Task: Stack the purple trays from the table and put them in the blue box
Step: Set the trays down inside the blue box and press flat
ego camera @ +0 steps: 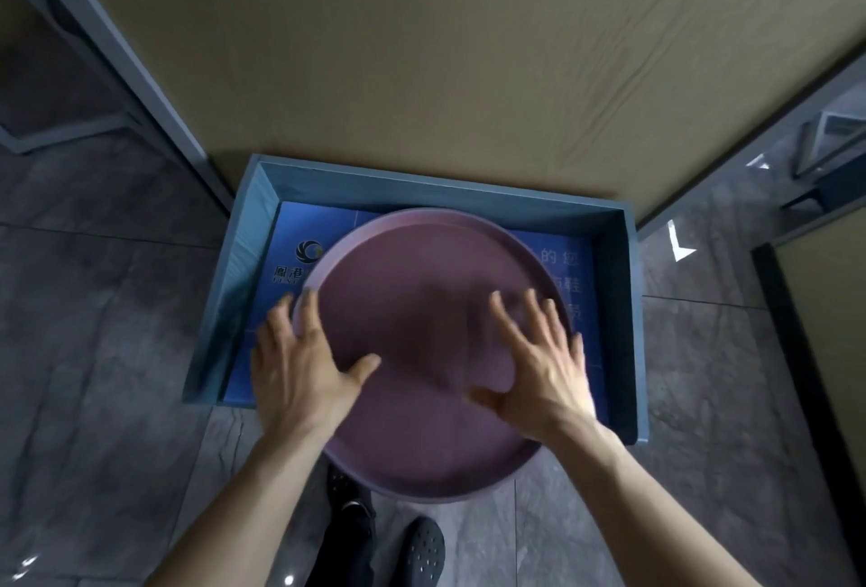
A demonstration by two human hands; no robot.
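Your round, smooth purple trays (pixel 421 296) lie in the shallow, flat-walled blue box (pixel 421 193) on the glossy grey floor tiles (pixel 93 352), near rim jutting out; your left hand (pixel 300 366) spreads over the left rim; your right hand (pixel 539 361) splays above the flat base; both loose, gripping nothing.

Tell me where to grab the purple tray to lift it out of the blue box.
Grip the purple tray by its raised rim at opposite points, left and right, thumbs inside, coming from the near side. It is round and handleless, and its near edge juts past the blue box, while the far wall sits close.
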